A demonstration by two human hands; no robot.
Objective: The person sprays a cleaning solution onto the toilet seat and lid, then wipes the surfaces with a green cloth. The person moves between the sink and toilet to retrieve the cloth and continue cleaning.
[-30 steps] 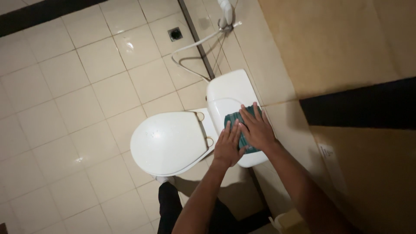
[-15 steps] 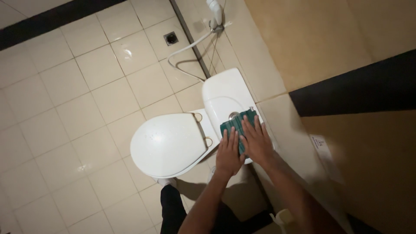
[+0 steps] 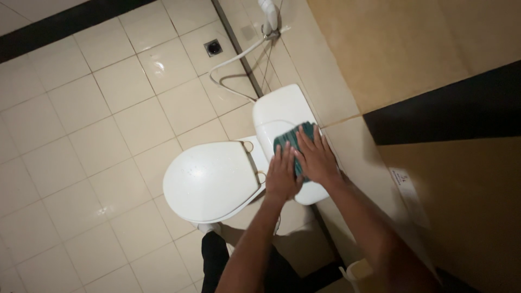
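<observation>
Head view looks straight down on my two hands, both laid flat on a green cloth (image 3: 293, 142) that lies on top of the white tank (image 3: 282, 111) of a toilet. My left hand (image 3: 282, 174) has its fingers spread and pointing away from me, its fingertips on the near-left part of the cloth. My right hand (image 3: 316, 160) sits just beside it, touching it along the thumb side, palm down over the middle of the cloth. Neither hand is curled around anything: the fingers are stretched out and pressing, not pinching (so the cloth is pinned under my palms rather than gripped). Only the far edge and the left corner of the cloth show past my fingers.

Left of the tank, the lid (image 3: 211, 182) is down over the bowl. Beyond the tank a white hose (image 3: 233, 62) loops over the pale floor tiles, near a small square drain (image 3: 213, 48). A tan wall with a dark band runs along the right.
</observation>
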